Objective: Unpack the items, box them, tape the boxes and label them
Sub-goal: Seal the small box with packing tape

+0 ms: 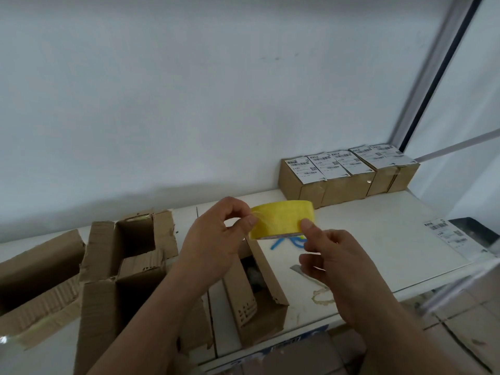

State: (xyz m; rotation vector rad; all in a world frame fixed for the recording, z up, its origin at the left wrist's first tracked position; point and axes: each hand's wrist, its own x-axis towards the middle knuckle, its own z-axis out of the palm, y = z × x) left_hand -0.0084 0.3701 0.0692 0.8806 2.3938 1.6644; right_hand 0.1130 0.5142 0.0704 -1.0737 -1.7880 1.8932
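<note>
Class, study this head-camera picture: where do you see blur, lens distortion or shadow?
Head view: the metal frame at right is streaked by motion blur and bowed by the wide-angle lens; a soft shadow lies along the wall above the table; the tape roll and labelled boxes look slightly soft, their print unreadable.

Printed labels (349, 161) on sealed boxes (338, 185), text too blurred to read

1. Labelled boxes (349, 174) stood in a row at the worktop's (378, 226) back right, against the wall.
2. Open cartons (130, 253) lay left.
3. Loose label (454, 238) sat at the right edge.
4. Tape roll (278, 220) was held above the middle, in front of the row.
</note>
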